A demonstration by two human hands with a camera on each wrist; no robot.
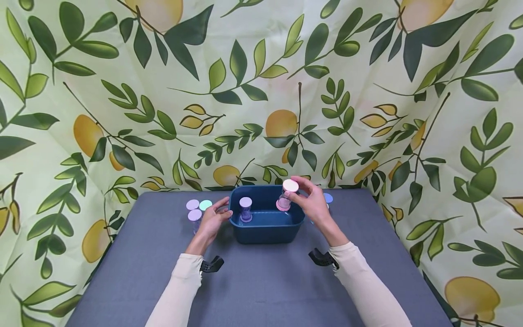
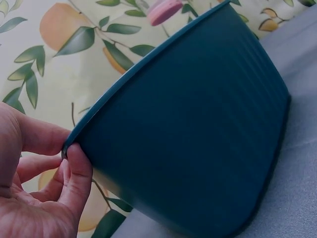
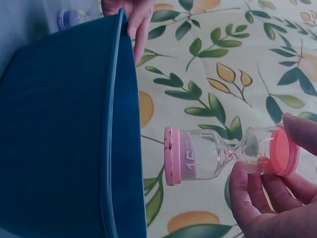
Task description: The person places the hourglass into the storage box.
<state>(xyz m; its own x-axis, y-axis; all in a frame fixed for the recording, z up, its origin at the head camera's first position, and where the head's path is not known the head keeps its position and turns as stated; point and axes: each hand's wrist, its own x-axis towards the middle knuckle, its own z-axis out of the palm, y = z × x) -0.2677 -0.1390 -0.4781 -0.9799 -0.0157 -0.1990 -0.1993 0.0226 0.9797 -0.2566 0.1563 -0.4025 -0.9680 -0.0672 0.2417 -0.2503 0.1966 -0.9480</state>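
While the left hand pinches the rim of the blue tub near the worktop's far edge, the right hand pinches a pink-capped sand timer above it. Its thin glass waist looks fragile; the caps seem the safest hold.

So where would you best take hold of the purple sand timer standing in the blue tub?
Probably by its top cap, from straight above: the purple sand timer stands upright inside the blue tub, walls all round, only the flat round cap exposed.
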